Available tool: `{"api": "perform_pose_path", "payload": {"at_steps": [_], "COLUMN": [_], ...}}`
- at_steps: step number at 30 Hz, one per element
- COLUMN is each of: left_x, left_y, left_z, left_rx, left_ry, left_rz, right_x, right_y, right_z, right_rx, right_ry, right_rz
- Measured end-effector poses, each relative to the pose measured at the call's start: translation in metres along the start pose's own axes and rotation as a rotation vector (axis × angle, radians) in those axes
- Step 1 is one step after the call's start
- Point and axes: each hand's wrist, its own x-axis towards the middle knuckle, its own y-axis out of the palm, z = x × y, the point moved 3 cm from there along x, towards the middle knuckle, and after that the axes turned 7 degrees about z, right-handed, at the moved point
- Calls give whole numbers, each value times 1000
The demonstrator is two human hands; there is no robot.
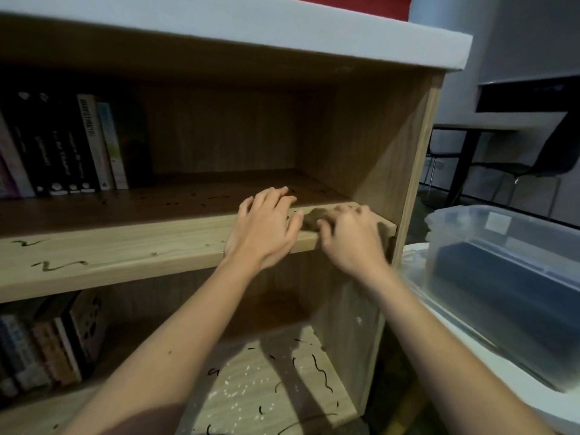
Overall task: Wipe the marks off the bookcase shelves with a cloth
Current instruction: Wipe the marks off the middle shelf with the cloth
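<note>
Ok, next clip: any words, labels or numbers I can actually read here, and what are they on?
No text reads with certainty.
White book spine: dark capitals, too blurred to read.
Black book spines: pale script, too blurred.
Lower books: spines blurred, nothing legible.
Label on plastic bin: too small and blurred.

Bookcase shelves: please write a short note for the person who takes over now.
Left grip: open, fingers resting on the upper shelf.
Right grip: holds the brown cloth at that shelf's right end.
Done: nothing plainly finished.
Left: squiggles at the upper shelf's left, dark spots deeper in, and marks on the lower shelf.
</note>
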Motion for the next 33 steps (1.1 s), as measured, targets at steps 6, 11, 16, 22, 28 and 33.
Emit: {"api": "perform_pose_path", "payload": {"at_steps": [6,11,16,22,28,33], "left_x": [-2,1,1,-5,1,16], "left_y": [-9,-8,-14,-25,-17,3], "left_z": [4,2,7,14,2,-13], "left_rx": [-183,-221,-392,-706,-410,-19], "left_ry": [-73,-115,-91,-183,-74,62], "left_rz": [-97,-107,-137,-270,-67,262], "right_x": [5,-14,6,-10,15,14], "right_y": [-16,0,-17,-18,-18,-29], "right_z": [-44,12,-31,-21,-27,-46], "right_rx": [-168,-115,-147,-168,-137,-318], "right_ry": [166,-82,117,48,30,58], "right_rz": [-35,-97,-39,0,133,75]}}
